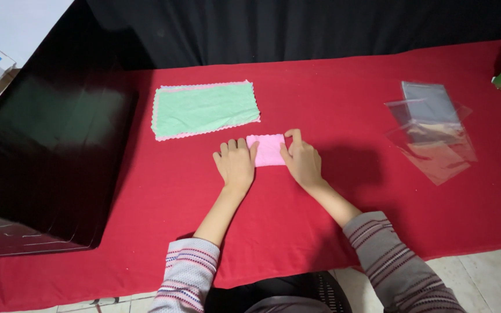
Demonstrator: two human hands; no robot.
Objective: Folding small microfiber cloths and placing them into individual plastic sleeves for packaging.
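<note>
Pink cloth (268, 149) seemingly half-hidden by hands.

both hands, left hand (236, 163) and right hand (301, 161), press flat on a folded pink cloth (267, 150) on the red tablecloth (331, 104)

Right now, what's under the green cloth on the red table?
Under the green cloth a pink cloth's scalloped edge shows. The rest is covered, so how many lie there cannot be told.

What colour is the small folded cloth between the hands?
Pink: the folded cloth shows plainly in the head view.
</note>
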